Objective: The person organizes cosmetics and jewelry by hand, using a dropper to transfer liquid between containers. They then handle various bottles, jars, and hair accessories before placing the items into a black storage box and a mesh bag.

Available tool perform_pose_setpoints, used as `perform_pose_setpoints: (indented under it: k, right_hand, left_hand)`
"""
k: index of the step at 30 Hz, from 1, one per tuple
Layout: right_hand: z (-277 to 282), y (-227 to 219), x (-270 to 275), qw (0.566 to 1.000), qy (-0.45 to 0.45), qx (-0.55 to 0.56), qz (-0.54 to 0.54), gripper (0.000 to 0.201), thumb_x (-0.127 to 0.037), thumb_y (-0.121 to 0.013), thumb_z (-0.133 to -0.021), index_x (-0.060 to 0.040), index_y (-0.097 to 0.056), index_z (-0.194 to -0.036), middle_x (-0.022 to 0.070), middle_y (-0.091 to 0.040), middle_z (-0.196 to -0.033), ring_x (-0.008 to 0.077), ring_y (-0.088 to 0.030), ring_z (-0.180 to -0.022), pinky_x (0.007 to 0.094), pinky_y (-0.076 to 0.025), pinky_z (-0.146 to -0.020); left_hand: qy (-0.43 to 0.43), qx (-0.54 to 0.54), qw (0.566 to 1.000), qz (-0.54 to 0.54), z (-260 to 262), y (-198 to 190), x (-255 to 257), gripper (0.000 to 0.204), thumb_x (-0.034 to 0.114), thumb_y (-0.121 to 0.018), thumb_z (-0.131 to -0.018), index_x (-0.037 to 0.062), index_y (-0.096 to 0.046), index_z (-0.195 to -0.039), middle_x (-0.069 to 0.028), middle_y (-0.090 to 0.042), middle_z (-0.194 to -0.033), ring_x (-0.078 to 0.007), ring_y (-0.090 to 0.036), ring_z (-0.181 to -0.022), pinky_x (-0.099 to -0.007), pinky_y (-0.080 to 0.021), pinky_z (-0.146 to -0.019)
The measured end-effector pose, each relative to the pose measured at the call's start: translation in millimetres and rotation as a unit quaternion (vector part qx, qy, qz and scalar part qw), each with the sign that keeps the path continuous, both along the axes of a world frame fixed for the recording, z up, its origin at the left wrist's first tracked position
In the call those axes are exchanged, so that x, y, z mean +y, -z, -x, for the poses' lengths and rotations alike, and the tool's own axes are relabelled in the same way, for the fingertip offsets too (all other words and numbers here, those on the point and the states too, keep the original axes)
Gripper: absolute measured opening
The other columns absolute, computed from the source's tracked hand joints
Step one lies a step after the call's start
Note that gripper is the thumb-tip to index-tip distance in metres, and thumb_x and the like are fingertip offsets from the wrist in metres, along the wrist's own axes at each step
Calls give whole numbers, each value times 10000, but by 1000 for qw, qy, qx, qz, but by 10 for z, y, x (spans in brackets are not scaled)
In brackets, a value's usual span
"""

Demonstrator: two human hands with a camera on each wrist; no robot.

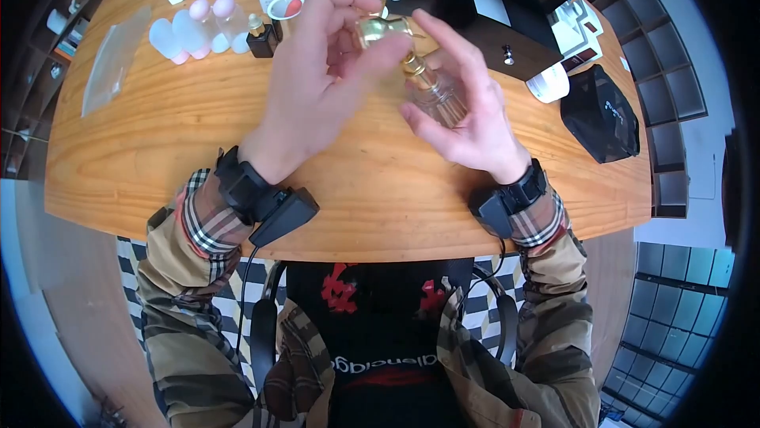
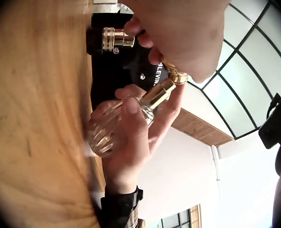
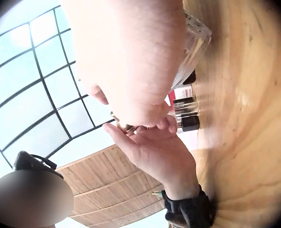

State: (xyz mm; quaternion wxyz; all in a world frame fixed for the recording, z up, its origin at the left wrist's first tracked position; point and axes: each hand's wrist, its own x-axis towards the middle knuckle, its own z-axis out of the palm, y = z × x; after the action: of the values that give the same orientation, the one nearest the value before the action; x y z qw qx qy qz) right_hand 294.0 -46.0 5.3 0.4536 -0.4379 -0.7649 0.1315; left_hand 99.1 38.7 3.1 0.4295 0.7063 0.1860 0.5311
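Observation:
My right hand grips a ribbed clear glass perfume bottle with a gold neck, tilted over the table. In the left wrist view, the bottle lies along the palm, thumb across its shoulder. My left hand pinches a shiny gold cap between thumb and fingers, close to the bottle's neck. From the left wrist, the cap appears right at the tip of the gold neck. The right wrist view shows the left hand, with the cap mostly hidden behind the right hand.
On the wooden table, a small dark bottle stands near several pink-and-clear bottles and a white cup. A clear plastic bag lies left. Black drawers stand behind; a white jar and black pouch are right.

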Motion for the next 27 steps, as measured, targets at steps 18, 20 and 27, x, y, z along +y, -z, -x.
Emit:
perform_pose_setpoints:
  k: [18, 20, 27]
  right_hand:
    - [5, 28, -12, 1000, -6, 1, 12, 965, -40, -769, -780, -150, -303, -1618, 111, -664, -913, 234, -689, -765, 339, -563, -741]
    - [-3, 28, -10, 1000, -6, -3, 12, 968, -42, -772, -777, -150, -303, -1618, 117, -671, -928, 244, -694, -770, 345, -568, -746]
    - [46, 15, 26, 999, -19, -23, -38, 956, -45, -777, -758, -112, -327, -1599, 127, -696, -972, 278, -715, -835, 371, -586, -779]
  left_hand:
    - [-7, 30, 996, -85, 98, 24, 32, 564, 24, -832, -845, 66, -451, -1260, -68, -678, -1146, -71, -648, -842, -208, -457, -644]
    - [-2, 49, 996, -80, 92, 8, 8, 554, 16, -820, -853, 59, -463, -1275, -64, -677, -1152, -67, -638, -823, -208, -458, -644]
    - [4, 97, 990, -107, 99, -45, -6, 490, -14, -777, -882, 46, -492, -1275, -71, -681, -1165, -55, -609, -776, -205, -461, -653]
